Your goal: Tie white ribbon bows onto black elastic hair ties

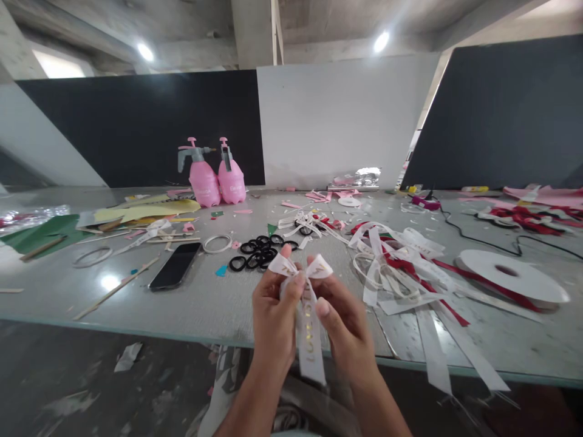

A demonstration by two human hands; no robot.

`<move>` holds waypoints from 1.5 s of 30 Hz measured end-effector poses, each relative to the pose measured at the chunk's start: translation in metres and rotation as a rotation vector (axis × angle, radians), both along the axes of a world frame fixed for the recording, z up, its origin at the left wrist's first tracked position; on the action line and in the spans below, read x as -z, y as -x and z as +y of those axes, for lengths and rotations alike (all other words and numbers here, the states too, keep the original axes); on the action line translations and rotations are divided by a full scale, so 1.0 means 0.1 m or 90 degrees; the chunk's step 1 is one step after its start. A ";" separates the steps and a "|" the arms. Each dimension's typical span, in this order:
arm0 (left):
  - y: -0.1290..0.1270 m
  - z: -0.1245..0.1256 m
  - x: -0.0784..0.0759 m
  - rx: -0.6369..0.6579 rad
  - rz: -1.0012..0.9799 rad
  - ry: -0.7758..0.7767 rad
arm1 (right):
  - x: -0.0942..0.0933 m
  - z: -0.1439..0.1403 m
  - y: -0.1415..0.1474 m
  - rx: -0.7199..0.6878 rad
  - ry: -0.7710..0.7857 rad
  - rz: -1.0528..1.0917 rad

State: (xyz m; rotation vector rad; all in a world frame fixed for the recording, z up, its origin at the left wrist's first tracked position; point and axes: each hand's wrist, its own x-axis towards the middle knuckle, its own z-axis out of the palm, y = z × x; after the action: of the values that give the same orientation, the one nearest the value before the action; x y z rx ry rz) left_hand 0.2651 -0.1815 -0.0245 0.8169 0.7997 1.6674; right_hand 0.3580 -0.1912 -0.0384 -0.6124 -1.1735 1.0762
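A white ribbon bow (308,321) with gold lettering is held up over the table's front edge, its loops spread to both sides and a tail hanging down. My left hand (276,309) pinches it near the knot, the thumb pressed on the middle. Around the right loop are the fingers of my right hand (348,321), with the thumb beside the hanging tail. Just behind my hands lies a heap of black hair ties (257,250). To the right spreads a tangle of white and dark red ribbons (396,267), some tails draping over the edge.
A white ribbon spool (537,279) lies at the right, near a black cord (473,233). Left of my hands are a phone (175,267), a ring (217,244) and thin sticks (116,288). Two pink spray bottles (204,182) stand at the back before upright panels.
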 end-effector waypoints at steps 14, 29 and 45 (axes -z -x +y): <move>0.15 -0.05 -0.06 0.079 0.283 -0.134 | -0.19 0.20 -0.10 0.096 0.071 -0.089; 0.26 0.03 -0.02 0.141 0.250 -0.014 | -0.12 0.12 -0.18 0.078 0.106 -0.138; 0.32 0.14 0.09 0.066 0.220 0.048 | 0.06 0.19 -0.26 -0.058 0.172 -0.085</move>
State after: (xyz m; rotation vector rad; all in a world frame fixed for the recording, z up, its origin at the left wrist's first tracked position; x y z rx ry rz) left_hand 0.2327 -0.1677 -0.0339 1.0923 1.0325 1.4149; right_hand 0.3836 -0.1723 -0.0447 -0.8578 -1.1882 1.3004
